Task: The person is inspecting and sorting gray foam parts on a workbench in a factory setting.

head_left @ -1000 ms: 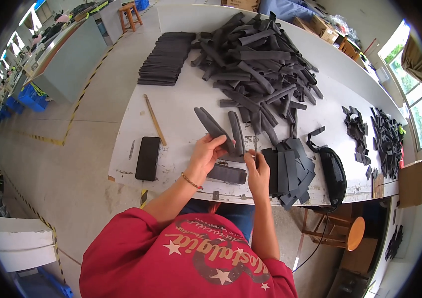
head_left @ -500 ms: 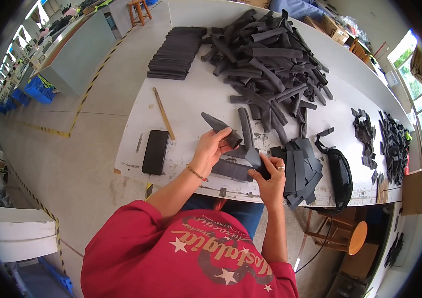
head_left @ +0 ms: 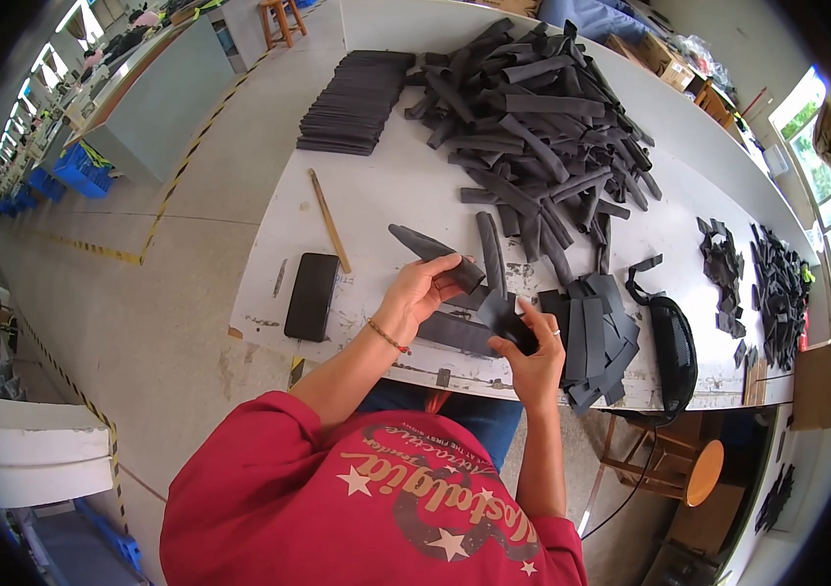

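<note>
My left hand [head_left: 423, 293] is closed on a dark grey fabric tube [head_left: 427, 248], its open end pointing toward my right hand. In my right hand [head_left: 536, 357], thumb and fingers pinch a flat dark strip [head_left: 507, 320], which bends into a curve. The two pieces are close together; I cannot tell if they touch. Under my hands a dark flat strip [head_left: 454, 333] lies along the table's near side. Just beyond, another fabric tube [head_left: 490, 252] points away from me. Beside my right hand is a loose heap of flat dark strips [head_left: 593, 337].
A large pile of dark tubes [head_left: 532, 132] covers the table's far side, with a neat stack [head_left: 355, 105] to its left. Nearer are a wooden stick [head_left: 329, 223] and a black flat rectangular object [head_left: 312, 297]. On the right sit a black rounded case [head_left: 671, 354] and dark scraps [head_left: 780, 293].
The strip in my right hand now curves more and its surface has turned. My left hand still holds the tube, which has shifted slightly. The whole view has moved a little.
</note>
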`<state>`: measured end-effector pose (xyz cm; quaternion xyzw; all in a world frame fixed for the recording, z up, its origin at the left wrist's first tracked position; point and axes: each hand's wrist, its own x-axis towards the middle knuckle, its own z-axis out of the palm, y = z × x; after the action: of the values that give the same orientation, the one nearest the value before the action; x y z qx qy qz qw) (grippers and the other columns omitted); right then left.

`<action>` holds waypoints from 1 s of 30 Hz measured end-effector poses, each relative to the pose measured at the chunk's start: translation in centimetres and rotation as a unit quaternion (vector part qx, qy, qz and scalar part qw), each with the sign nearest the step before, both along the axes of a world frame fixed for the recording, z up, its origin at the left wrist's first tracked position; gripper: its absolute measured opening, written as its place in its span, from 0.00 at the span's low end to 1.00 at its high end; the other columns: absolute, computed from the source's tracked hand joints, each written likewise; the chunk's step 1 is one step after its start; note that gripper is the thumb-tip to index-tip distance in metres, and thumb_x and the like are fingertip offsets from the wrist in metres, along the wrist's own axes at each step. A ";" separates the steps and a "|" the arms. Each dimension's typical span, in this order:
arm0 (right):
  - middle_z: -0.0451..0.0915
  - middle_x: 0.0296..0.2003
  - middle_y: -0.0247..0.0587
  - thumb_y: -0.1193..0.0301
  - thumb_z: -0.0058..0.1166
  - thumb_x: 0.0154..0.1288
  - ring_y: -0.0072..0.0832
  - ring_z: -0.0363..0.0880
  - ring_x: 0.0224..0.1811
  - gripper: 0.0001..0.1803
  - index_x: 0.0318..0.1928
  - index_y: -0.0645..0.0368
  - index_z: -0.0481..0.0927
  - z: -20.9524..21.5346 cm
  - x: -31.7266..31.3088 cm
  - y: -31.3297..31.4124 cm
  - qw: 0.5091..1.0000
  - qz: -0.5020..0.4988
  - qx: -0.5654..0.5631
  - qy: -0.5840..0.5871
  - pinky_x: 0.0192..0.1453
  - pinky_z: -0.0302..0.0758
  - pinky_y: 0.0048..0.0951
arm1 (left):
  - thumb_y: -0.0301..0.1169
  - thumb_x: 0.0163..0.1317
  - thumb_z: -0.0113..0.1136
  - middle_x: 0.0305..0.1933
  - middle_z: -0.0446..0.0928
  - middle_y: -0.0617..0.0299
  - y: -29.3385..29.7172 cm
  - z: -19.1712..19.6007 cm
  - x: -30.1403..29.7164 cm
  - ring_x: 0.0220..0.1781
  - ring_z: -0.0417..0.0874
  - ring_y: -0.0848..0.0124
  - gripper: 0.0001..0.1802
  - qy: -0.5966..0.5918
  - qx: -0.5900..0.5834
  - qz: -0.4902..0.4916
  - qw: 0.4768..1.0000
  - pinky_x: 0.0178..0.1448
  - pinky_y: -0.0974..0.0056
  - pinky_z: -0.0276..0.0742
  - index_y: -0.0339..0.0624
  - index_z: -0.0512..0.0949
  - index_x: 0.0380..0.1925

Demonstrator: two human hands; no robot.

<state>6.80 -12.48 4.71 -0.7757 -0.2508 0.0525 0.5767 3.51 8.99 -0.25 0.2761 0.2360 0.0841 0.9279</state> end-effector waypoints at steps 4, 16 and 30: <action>0.74 0.33 0.34 0.80 0.70 0.45 0.24 0.73 0.38 0.21 0.45 0.60 0.86 0.7 0.0 0.3 0.998 -0.025 -0.045 -0.038 0.43 0.70 0.23 | 0.29 0.64 0.62 0.42 0.84 0.53 0.0 0.1 -0.1 0.41 0.86 0.66 0.12 0.001 -0.003 0.000 1.000 0.48 0.62 0.85 0.32 0.79 0.43; 0.75 0.31 0.36 0.78 0.68 0.48 0.33 0.72 0.37 0.14 0.39 0.59 0.87 1.1 0.7 1.2 0.956 -0.041 -0.128 -0.261 0.43 0.69 0.33 | 0.28 0.64 0.62 0.44 0.83 0.53 -0.7 0.3 -0.3 0.44 0.85 0.64 0.11 0.012 -0.018 -0.043 0.999 0.50 0.59 0.84 0.34 0.78 0.44; 0.75 0.37 0.38 0.77 0.68 0.49 0.38 0.72 0.42 0.23 0.49 0.57 0.83 0.5 -0.7 2.8 0.904 -0.082 -0.150 -0.392 0.47 0.68 0.37 | 0.23 0.59 0.66 0.42 0.81 0.56 -4.3 4.6 -1.6 0.42 0.85 0.66 0.27 -0.045 0.146 0.043 0.987 0.44 0.60 0.85 0.29 0.68 0.56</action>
<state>6.14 -9.64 5.24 -0.8291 -0.3813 -0.2659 0.3107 1.96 4.70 4.35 0.3937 0.1911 0.1701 0.8829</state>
